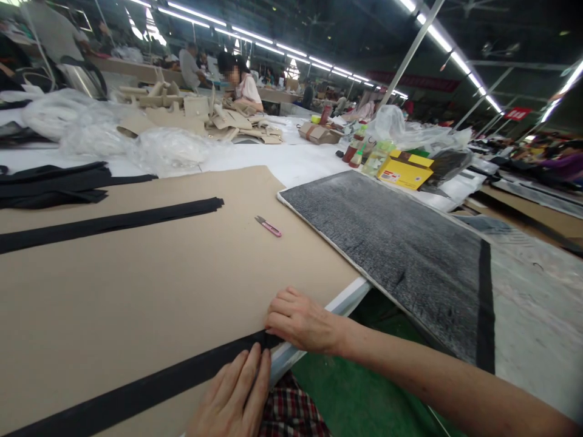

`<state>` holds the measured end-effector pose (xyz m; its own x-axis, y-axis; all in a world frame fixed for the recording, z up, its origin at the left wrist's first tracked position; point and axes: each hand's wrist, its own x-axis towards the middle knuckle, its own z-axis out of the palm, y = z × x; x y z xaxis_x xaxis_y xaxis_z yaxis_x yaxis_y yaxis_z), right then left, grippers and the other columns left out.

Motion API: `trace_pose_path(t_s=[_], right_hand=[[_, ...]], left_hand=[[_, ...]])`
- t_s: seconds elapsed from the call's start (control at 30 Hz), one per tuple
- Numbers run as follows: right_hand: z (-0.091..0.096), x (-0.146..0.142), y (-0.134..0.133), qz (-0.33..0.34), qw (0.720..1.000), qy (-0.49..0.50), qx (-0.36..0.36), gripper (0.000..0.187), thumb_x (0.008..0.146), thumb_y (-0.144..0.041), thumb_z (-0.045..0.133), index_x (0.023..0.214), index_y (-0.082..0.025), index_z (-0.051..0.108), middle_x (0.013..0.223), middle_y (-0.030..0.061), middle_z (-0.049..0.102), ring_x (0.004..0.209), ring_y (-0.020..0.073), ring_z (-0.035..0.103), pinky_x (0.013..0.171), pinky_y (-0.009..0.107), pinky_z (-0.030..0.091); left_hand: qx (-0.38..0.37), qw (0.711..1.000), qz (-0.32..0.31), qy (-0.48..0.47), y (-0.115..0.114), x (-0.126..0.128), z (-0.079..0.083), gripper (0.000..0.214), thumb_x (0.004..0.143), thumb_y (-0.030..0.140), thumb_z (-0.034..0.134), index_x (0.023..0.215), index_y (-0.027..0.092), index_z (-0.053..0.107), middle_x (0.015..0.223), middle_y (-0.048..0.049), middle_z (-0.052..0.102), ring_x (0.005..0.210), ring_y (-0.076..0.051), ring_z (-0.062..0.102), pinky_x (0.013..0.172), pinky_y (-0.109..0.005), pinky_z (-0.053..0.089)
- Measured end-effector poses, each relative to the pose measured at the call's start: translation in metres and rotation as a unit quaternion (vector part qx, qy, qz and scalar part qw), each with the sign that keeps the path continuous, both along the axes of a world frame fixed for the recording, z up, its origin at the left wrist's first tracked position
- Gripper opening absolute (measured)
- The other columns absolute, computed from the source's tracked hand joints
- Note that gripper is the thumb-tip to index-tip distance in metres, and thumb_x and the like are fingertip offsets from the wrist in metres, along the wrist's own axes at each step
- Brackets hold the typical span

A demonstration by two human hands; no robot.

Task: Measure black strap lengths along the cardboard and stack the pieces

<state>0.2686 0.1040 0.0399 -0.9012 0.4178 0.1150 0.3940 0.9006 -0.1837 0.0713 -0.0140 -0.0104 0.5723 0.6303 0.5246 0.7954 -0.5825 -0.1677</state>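
Note:
A long black fabric strip [150,383] runs along the front edge of the brown paper-covered table. Near the strip's right end, my left hand [237,391] rests with its fingers stretched out flat on the material. My right hand [298,320] is just beyond it at the table edge, fingers curled and pinching the strip's end; the fingertips are partly hidden. Farther back lie another black strip bundle [113,222] and a pile of black strips [54,185]. A pair of pink-handled thread snips [268,226] lies on the paper.
To the right is a dark grey board [382,243] with a black strip along its far right edge. Behind it stand a yellow box [405,170] and small bottles. Plastic bags [168,149] and beige pieces [200,115] cover the back table. Several people sit or stand beyond.

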Motion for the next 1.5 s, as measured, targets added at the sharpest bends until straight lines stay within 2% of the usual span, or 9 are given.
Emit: trace_pose_path(t_s=[0.17, 0.33, 0.5, 0.77, 0.97, 1.2, 1.27, 1.37, 1.5], right_hand=[[0.008, -0.005, -0.004, -0.134, 0.977, 0.069, -0.15, 0.011, 0.092, -0.02, 0.051, 0.082, -0.016, 0.05, 0.084, 0.0012, 0.056, 0.081, 0.0135, 0.047, 0.077, 0.028, 0.033], [0.021, -0.005, 0.004, -0.084, 0.955, 0.104, -0.266, 0.019, 0.098, -0.02, 0.039, 0.092, -0.016, 0.056, 0.09, 0.0029, 0.06, 0.089, 0.0134, 0.052, 0.084, 0.028, 0.036], [0.025, -0.013, 0.001, -0.009, 0.983, 0.052, -0.176, 0.017, 0.091, -0.028, 0.055, 0.104, -0.017, 0.056, 0.102, 0.0042, 0.058, 0.099, 0.0153, 0.049, 0.09, 0.03, 0.033], [0.011, -0.034, -0.002, 0.024, 0.999, -0.033, -0.01, 0.019, 0.094, -0.034, 0.048, 0.088, -0.018, 0.055, 0.088, 0.0036, 0.057, 0.084, 0.0161, 0.045, 0.077, 0.031, 0.03], [0.013, -0.039, -0.002, -0.074, 0.987, 0.026, -0.14, 0.01, 0.092, -0.024, 0.052, 0.086, -0.017, 0.054, 0.087, 0.0016, 0.057, 0.083, 0.0137, 0.049, 0.077, 0.027, 0.033], [0.023, -0.024, 0.017, -0.001, 0.94, 0.06, -0.335, 0.023, 0.088, -0.034, 0.06, 0.103, -0.017, 0.06, 0.094, 0.0016, 0.064, 0.087, 0.0123, 0.057, 0.083, 0.024, 0.039], [0.021, -0.021, 0.016, 0.005, 0.95, 0.066, -0.307, 0.026, 0.085, -0.031, 0.065, 0.106, -0.016, 0.059, 0.094, 0.0025, 0.063, 0.087, 0.0132, 0.056, 0.082, 0.025, 0.04], [0.016, -0.019, 0.011, 0.013, 0.971, 0.078, -0.224, 0.016, 0.086, -0.021, 0.061, 0.101, -0.015, 0.06, 0.093, 0.0035, 0.062, 0.09, 0.0146, 0.054, 0.085, 0.027, 0.039], [0.009, -0.019, 0.006, 0.032, 0.983, 0.076, -0.163, 0.009, 0.089, -0.021, 0.056, 0.096, -0.015, 0.059, 0.089, 0.0042, 0.061, 0.089, 0.0153, 0.052, 0.084, 0.027, 0.039]], left_hand=[[-0.008, 1.0, 0.001, 0.001, -0.001, 0.0, 0.003, 0.039, 0.086, 0.018, 0.044, 0.122, 0.021, 0.058, 0.122, -0.001, 0.064, 0.109, -0.017, 0.055, 0.09, -0.029, 0.039], [-0.001, 1.0, 0.002, 0.0, -0.001, 0.0, 0.002, 0.039, 0.087, 0.016, 0.043, 0.122, 0.019, 0.059, 0.123, -0.0021, 0.063, 0.111, -0.018, 0.054, 0.092, -0.03, 0.039], [-0.01, 1.0, 0.01, -0.028, -0.006, 0.004, -0.001, 0.038, 0.087, 0.014, 0.042, 0.121, 0.018, 0.059, 0.123, -0.0026, 0.063, 0.114, -0.02, 0.053, 0.099, -0.031, 0.035], [-0.031, 0.993, 0.02, -0.115, -0.008, 0.013, -0.01, 0.038, 0.09, 0.014, 0.037, 0.119, 0.016, 0.06, 0.119, -0.003, 0.065, 0.115, -0.019, 0.052, 0.109, -0.031, 0.027], [-0.026, 0.995, 0.021, -0.099, -0.007, 0.009, -0.007, 0.036, 0.09, 0.016, 0.04, 0.119, 0.017, 0.061, 0.116, -0.0022, 0.066, 0.111, -0.019, 0.055, 0.101, -0.03, 0.035], [0.002, 0.998, 0.003, -0.055, 0.0, 0.001, -0.006, 0.037, 0.084, 0.02, 0.052, 0.12, 0.018, 0.06, 0.117, -0.0041, 0.065, 0.108, -0.02, 0.058, 0.092, -0.029, 0.045], [-0.003, 0.998, -0.006, -0.061, 0.0, 0.002, -0.006, 0.037, 0.084, 0.02, 0.053, 0.12, 0.018, 0.06, 0.117, -0.0044, 0.065, 0.108, -0.02, 0.059, 0.091, -0.029, 0.046], [-0.027, 0.995, -0.003, -0.098, -0.004, 0.003, -0.001, 0.036, 0.084, 0.015, 0.052, 0.119, 0.017, 0.059, 0.121, -0.0063, 0.063, 0.112, -0.02, 0.057, 0.093, -0.028, 0.046], [-0.041, 0.989, 0.048, -0.137, -0.005, -0.018, 0.008, 0.04, 0.087, 0.015, 0.05, 0.126, 0.019, 0.053, 0.121, -0.008, 0.061, 0.112, -0.019, 0.056, 0.093, -0.029, 0.046]])
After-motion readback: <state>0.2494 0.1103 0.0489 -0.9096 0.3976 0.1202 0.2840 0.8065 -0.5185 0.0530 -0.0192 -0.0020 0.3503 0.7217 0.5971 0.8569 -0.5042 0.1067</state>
